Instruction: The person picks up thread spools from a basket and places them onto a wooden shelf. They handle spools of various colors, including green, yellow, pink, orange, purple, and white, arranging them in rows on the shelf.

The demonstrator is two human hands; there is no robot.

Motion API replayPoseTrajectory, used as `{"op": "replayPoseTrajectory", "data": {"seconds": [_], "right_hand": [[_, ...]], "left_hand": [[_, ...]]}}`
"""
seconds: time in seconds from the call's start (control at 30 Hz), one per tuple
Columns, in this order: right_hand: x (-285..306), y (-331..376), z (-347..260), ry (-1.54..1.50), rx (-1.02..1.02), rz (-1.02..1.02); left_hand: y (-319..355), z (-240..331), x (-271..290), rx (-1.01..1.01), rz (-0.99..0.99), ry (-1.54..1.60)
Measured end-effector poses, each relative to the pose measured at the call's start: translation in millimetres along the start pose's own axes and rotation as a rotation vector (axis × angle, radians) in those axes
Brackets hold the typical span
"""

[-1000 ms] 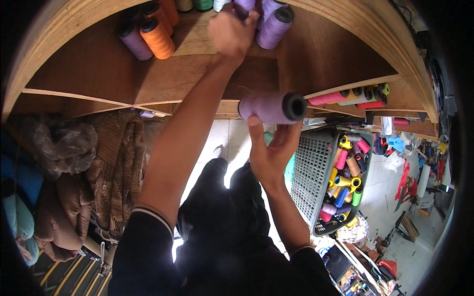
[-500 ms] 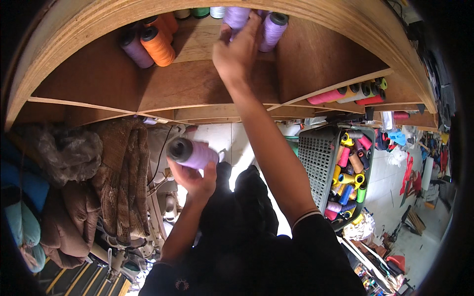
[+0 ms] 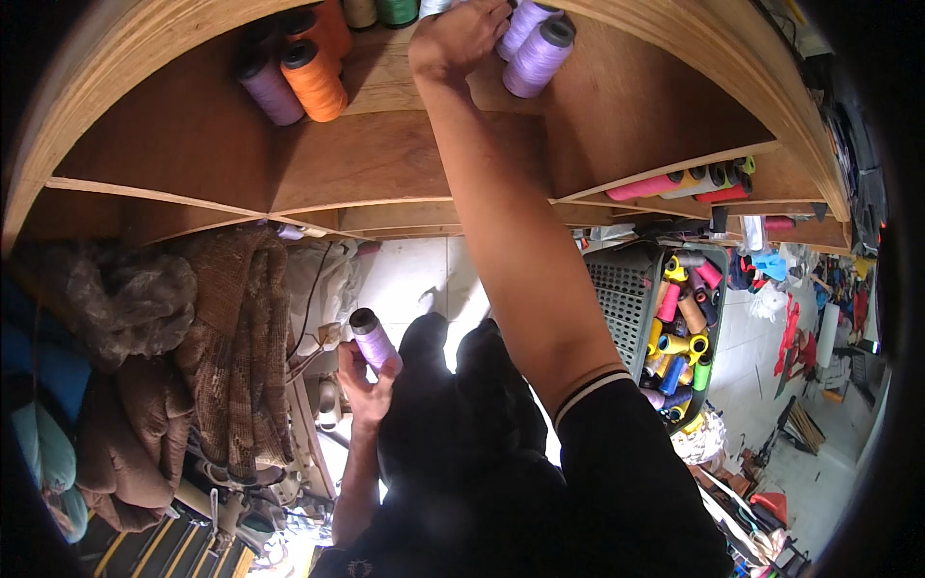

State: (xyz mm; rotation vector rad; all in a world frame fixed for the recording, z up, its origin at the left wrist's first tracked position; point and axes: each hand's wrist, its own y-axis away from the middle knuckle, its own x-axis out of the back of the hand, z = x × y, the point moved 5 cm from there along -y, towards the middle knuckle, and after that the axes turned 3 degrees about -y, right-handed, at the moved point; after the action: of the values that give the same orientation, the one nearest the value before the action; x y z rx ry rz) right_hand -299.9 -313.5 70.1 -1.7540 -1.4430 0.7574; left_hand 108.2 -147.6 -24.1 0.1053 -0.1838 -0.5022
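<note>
My left hand (image 3: 364,390) is closed around the lower part of a purple thread spool (image 3: 376,345) with a dark top, held tilted in front of my legs. Up in the wooden shelf compartment, my right hand (image 3: 462,40) has its fingers bent beside two purple thread spools (image 3: 538,63) standing on the right. Those fingertips lie against or just behind the farther spool, at the picture's top edge. What they hold, if anything, is hidden. Left of that hand stand orange spools (image 3: 314,85) and a darker purple spool (image 3: 271,91).
Green (image 3: 396,12) and white spools stand at the back of the wooden shelf (image 3: 405,159). Below right, a grey perforated basket (image 3: 617,303) holds many coloured spools. Brown cloth (image 3: 236,356) and a crumpled plastic bag (image 3: 125,294) hang at left. More spools (image 3: 644,185) lie in a right-hand compartment.
My right hand has reached deeper into the compartment, and the purple spool it held has gone from sight. My left hand has moved lower with its spool, which now stands more upright.
</note>
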Motion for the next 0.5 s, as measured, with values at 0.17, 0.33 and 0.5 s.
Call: {"op": "replayPoseTrajectory", "data": {"seconds": [0.17, 0.33, 0.5], "right_hand": [[11.5, -22.0, -13.4, 0.04, -0.273, -0.054], [22.6, -30.6, -27.3, 0.06, -0.374, -0.08], [31.1, -28.8, -39.9, 0.076, -0.433, -0.105]], "left_hand": [[-4.0, 3.2, 1.5, 0.032, 0.004, 0.062], [-4.1, -1.3, 4.1, 0.038, -0.013, 0.059], [-1.8, -15.0, 7.7, 0.011, -0.048, 0.022]]}}
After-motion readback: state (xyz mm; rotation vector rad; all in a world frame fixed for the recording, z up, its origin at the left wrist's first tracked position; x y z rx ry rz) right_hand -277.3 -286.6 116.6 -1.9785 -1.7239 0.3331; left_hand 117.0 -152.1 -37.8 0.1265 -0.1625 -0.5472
